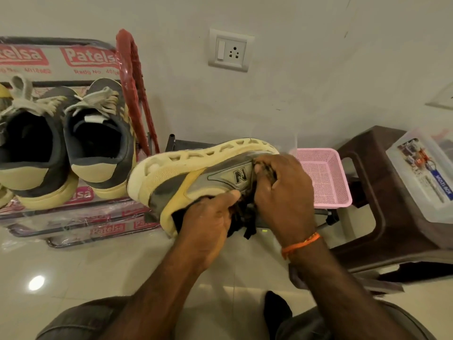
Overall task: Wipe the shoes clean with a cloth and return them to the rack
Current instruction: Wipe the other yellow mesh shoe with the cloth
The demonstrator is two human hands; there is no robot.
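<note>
Held sideways above the tiled floor beside the metal shoe rack [73, 214], the grey-and-yellow cream-soled sneaker [196, 173] is gripped at its collar by the left hand [208, 224] while the right hand [282, 190] presses a bunched dark cloth [247, 217] against its side.

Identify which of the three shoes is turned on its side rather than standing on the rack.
The shoe held in both hands, sole facing the wall; the pair on the rack stands upright.

- Rack [81, 212], left of frame: shelf filled by two sneakers [63, 143].
- Right: stool [382, 192], pink basket [323, 177] block.
- Bottom left: open floor [85, 271].
</note>
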